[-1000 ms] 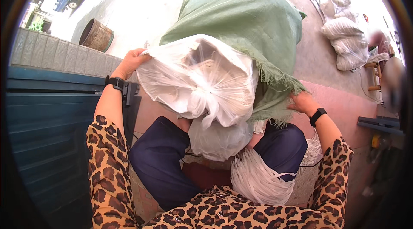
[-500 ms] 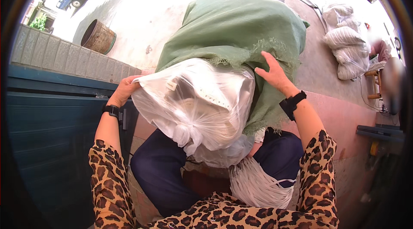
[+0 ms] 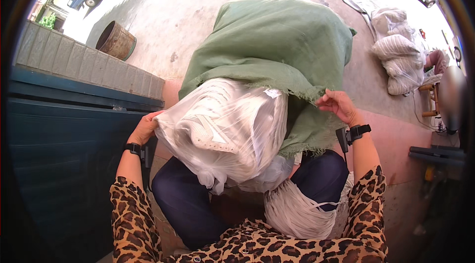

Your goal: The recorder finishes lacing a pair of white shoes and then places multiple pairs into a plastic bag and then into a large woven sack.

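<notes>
A large green woven sack [image 3: 277, 35] lies in front of my knees, its frayed mouth facing me. Out of that mouth bulges a clear plastic bag [image 3: 232, 119], knotted at the near end, with white shoe parts showing through the film. My left hand [image 3: 144, 128] pinches the left edge of the plastic bag. At the right, my right hand [image 3: 339, 106] grips the frayed rim of the sack between thumb and fingers. A bundle of white strings [image 3: 299, 213] hangs at my right knee. What lies deeper in the sack is hidden.
A blue metal door [image 3: 69, 149] and a tiled ledge [image 3: 84, 58] run along the left. Beyond stands a rusty bucket [image 3: 117, 40]. Stuffed white bags [image 3: 398, 60] sit at the right, beside another person and a wooden stool [image 3: 430, 100].
My right hand has gone from spread fingers over the sack to pinching its rim, lower and farther right. The plastic bag has shifted, its contents turned; my left hand still holds its edge, slightly lower.
</notes>
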Motion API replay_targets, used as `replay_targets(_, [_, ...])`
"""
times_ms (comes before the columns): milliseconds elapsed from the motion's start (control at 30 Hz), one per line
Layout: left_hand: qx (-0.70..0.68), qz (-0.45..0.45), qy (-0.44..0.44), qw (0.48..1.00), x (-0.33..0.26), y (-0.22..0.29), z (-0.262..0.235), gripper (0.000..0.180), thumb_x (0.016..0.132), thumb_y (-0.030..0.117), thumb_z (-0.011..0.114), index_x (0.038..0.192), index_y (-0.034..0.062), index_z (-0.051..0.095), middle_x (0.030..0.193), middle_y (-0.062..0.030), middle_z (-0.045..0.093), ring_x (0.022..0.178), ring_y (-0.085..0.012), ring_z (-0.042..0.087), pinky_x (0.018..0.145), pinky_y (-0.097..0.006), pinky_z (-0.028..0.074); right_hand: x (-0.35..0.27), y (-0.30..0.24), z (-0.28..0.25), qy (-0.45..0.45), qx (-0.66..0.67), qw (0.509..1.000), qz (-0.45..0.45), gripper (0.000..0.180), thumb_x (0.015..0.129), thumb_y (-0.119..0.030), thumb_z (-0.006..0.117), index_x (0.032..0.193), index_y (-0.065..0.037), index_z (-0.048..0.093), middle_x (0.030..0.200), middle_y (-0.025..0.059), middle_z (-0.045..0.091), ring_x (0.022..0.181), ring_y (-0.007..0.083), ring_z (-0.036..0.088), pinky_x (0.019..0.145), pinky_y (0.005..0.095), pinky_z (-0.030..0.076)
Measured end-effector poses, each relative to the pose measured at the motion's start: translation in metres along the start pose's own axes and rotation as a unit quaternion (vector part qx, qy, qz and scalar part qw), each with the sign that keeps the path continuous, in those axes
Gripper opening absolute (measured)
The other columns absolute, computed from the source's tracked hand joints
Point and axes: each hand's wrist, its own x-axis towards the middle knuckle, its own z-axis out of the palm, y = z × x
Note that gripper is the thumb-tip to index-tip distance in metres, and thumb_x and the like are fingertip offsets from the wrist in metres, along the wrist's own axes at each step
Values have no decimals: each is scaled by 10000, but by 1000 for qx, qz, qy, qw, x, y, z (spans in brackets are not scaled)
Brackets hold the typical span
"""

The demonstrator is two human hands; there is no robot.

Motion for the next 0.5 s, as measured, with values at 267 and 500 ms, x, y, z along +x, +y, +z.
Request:
replay_targets(267, [43,46,4,998,0,1,6,432,849,232,591,1225,43,492,1101,-27,580,939,-91,550,813,-222,433,32,54,117,29,-538,842,25,660,846,-497,465,1264,10,404,1251,160,470,1175,257,436,949,382,354])
replay_targets(500, [505,215,232,803,-90,33,58,310,781,192,609,1046,31,603,883,-80,641,757,-158,574,680,-261,457,47,90,131,107,-101,974,171,884,783,-720,300,1389,-91,162,1418,123,237,1279,311,257,1007,497,225])
